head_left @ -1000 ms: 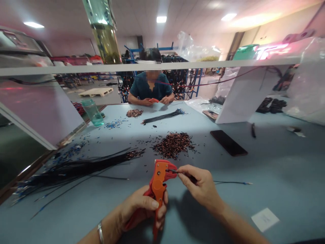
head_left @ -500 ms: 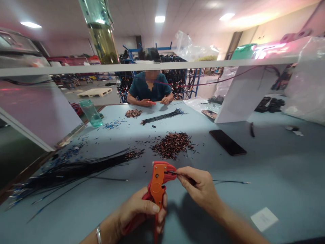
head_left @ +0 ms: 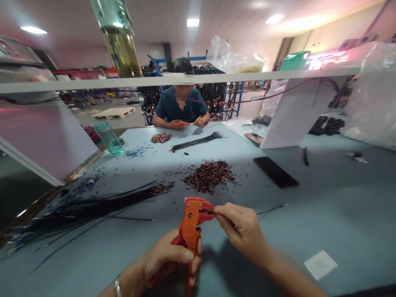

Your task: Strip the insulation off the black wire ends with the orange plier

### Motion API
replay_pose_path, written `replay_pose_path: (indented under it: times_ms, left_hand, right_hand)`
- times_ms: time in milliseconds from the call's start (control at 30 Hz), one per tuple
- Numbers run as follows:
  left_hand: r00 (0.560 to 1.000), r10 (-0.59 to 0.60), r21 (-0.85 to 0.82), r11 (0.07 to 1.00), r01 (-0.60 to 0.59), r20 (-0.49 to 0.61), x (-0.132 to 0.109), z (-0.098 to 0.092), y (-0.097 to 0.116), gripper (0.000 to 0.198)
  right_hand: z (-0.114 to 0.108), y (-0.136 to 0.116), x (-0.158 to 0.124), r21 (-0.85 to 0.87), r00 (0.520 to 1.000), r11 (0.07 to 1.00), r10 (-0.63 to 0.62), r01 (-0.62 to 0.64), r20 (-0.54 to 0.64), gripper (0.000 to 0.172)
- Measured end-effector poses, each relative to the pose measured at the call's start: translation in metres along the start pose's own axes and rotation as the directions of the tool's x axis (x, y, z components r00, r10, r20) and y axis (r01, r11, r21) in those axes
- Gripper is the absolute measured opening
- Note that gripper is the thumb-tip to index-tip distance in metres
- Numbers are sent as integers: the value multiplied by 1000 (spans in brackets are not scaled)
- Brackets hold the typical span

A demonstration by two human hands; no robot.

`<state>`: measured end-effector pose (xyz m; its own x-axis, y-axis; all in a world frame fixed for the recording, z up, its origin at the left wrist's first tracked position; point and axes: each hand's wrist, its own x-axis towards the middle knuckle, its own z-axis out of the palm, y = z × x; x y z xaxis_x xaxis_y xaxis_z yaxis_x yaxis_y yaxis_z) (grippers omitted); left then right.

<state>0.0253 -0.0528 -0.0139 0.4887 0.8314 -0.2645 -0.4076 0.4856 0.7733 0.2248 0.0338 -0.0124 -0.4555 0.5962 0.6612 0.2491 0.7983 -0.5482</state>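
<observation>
My left hand [head_left: 175, 255] is wrapped round the handles of a red and orange wire stripper [head_left: 191, 225], held upright with its jaws pointing right. At those jaws, my right hand [head_left: 239, 225] pinches a thin black wire [head_left: 272, 209]; its far length trails out to the right behind my fingers. The wire's near end is inside or at the jaws and hard to see. Beyond the tool lies a heap of small black and copper-coloured offcuts [head_left: 210, 176]. A bundle of black wires [head_left: 102, 210] stretches across the left of the table.
A black phone [head_left: 276, 172] lies to the right, a white paper [head_left: 321, 265] nearer me. Across the table [head_left: 340, 198], a person [head_left: 181, 107] holds a red tool near another wire bundle [head_left: 198, 141]. A green bottle [head_left: 109, 138] stands left. A shelf [head_left: 216, 78] spans above.
The wire's trailing end to the right has swung up and away from me. Both hands keep nearly the same place at the tool, and the view has shifted slightly.
</observation>
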Motion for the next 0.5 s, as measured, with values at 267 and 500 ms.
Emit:
replay_pose_path:
  times_ms: [267,500]
  left_hand:
    - [999,-4,2,1000,4,-47,2,3,-2,23]
    - [999,-8,-2,1000,8,-37,2,4,-1,25]
  right_hand:
    - [-1,-2,1,12,1000,1000,10,-9,-10,17]
    - [0,0,0,39,1000,999,20,-20,-12,17]
